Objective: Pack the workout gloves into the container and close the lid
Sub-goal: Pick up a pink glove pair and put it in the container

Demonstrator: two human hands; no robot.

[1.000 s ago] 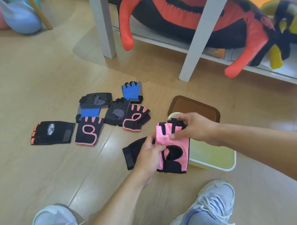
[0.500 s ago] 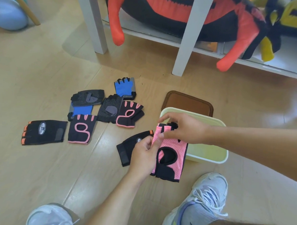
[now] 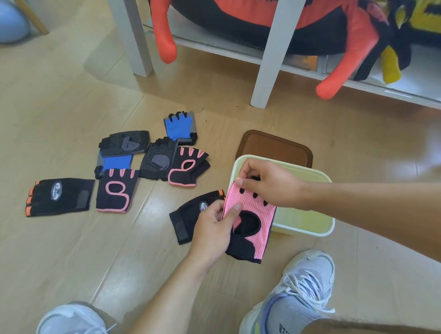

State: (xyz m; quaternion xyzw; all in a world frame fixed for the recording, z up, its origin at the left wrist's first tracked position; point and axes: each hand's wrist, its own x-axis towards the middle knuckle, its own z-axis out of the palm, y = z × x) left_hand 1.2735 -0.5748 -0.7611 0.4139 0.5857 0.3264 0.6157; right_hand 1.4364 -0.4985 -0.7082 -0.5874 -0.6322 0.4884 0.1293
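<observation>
Now, with your left hand [image 3: 212, 230] pinching the pink mesh glove [image 3: 252, 223] at its side edge and your right hand [image 3: 268, 182] gripping its finger end over the container [image 3: 305, 230], lay it flat so the rest fit. Beyond, seven gloves lie on the wooden floor [image 3: 47, 111], the brown lid [image 3: 274, 146] behind the container, a white shelf leg [image 3: 272, 53] farther back.

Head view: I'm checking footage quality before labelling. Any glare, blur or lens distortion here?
Head view: window glare on the floor at right; the white shelf legs splay outward, wide-angle distortion; the plush toys at top look slightly soft; the pink glove and both hands are sharp.
</observation>
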